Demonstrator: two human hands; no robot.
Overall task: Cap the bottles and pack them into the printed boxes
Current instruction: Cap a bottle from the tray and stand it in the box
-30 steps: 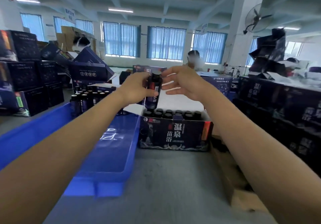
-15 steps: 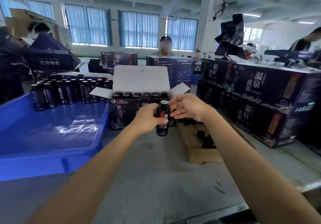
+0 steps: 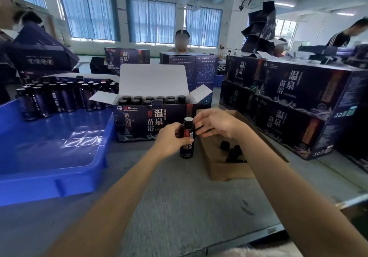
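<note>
Bottles [image 3: 59,97] stand crowded along the far side of the blue tray [image 3: 49,157] at the left; its near part holds none. Right of it, on the bench [image 3: 179,207], sits the open printed box [image 3: 151,121], lid flap upright, with dark-capped bottles filling its rows.

In front of that box the left hand [image 3: 171,139] is wrapped round the middle of one bottle [image 3: 187,137], which is held upright with its base at or just above the bench. Its top reads pale where the boxed ones are dark, so it is probably uncapped. The right hand [image 3: 215,123] is loose and half spread just beside the neck, with no cap visible in it.

The bottle looks small, rigid and glossy, likely glass: light to lift, slippery on the label, breakable if knocked. A grip round the body suits capping; the neck should stay free.

Loose caps [image 3: 233,151] lie in the shallow cardboard tray [image 3: 219,169] under the right wrist, so its near wall is an edge to clear. Stacked boxes [image 3: 288,105] hem in the right side. Open room lies toward the person and above the open box.
</note>
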